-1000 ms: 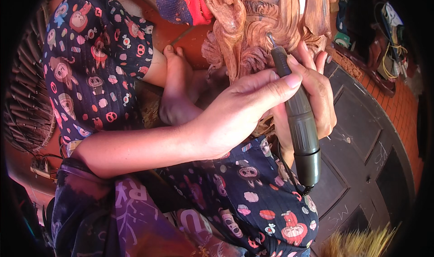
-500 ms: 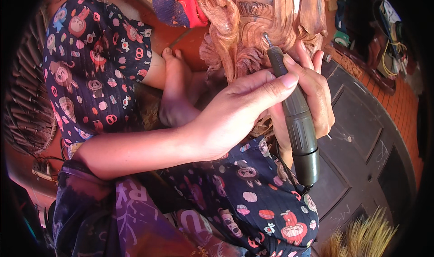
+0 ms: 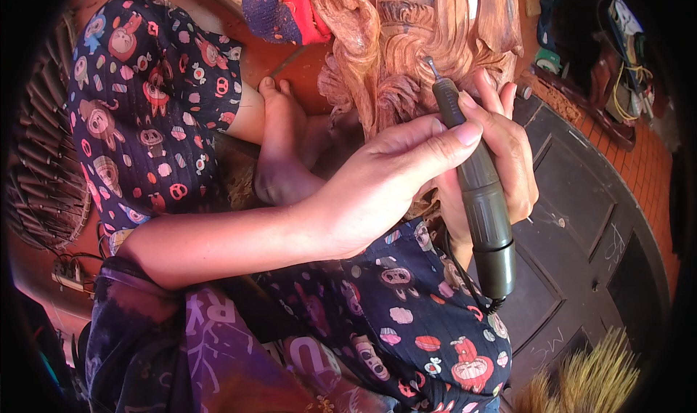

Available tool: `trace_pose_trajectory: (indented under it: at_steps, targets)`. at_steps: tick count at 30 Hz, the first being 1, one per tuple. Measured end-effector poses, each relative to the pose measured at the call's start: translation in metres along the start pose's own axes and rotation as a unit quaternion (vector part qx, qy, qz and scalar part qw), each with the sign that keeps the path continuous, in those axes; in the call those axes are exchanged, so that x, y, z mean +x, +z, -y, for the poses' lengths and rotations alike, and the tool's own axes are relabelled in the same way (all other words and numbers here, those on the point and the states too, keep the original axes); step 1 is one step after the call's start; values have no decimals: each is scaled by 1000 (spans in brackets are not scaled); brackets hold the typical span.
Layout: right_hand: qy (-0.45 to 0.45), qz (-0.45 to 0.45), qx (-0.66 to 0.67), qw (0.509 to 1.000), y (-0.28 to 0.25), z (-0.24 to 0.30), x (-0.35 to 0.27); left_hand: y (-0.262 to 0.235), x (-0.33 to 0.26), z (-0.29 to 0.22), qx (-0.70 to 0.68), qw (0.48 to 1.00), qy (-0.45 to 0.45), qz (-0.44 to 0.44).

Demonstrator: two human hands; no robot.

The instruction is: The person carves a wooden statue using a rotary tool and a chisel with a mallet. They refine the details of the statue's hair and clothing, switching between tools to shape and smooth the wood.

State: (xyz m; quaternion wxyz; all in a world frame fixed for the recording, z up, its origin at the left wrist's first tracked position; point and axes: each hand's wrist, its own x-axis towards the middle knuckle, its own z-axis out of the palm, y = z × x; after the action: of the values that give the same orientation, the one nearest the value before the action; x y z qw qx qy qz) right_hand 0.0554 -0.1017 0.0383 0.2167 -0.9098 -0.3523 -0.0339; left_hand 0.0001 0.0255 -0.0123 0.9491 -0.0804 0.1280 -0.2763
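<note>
A dark rotary carving handpiece (image 3: 488, 213) slants across the middle, its thin metal bit pointing up and left. My right hand (image 3: 512, 151) wraps it from the right side, with fingers along its neck and behind its body. From the left, my left hand (image 3: 388, 177) reaches across, its thumb laid on the handpiece and its other fingers curled, partly hidden. The bit's tip is at the curved grooves of a reddish-brown wood carving (image 3: 410, 46); whether it touches the wood I cannot tell. A carved hand shape rises on the carving's left part.
Patterned dark cloth (image 3: 156, 115) covers my legs, and a bare foot (image 3: 283, 108) lies left of the carving. A dark panelled board (image 3: 559, 217) lies at right, with straw-like bristles (image 3: 592, 373) below. A cord leaves the handpiece's rear. Bundled dark rods (image 3: 47, 173) lie far left.
The handpiece and its bit have shifted very slightly toward me. Both hands keep the same grip, and the carving looks nearly unchanged.
</note>
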Motion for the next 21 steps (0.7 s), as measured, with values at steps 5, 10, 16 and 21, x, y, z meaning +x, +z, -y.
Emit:
trace_pose_trajectory:
  at_steps: [5, 10, 16, 21]
  targets:
    - [8, 26, -1, 1000, -6, 2, 3, -2, 3, 3, 22, 999, 16, 22]
    - [16, -7, 17, 1000, -5, 0, 1, 2, 7, 1, 7, 998, 29, 64]
    - [28, -22, 6, 999, -4, 5, 3, 6, 7, 1, 20, 999, 24, 38]
    - [13, -7, 2, 1000, -3, 3, 3, 3, 4, 1, 1, 998, 38, 48]
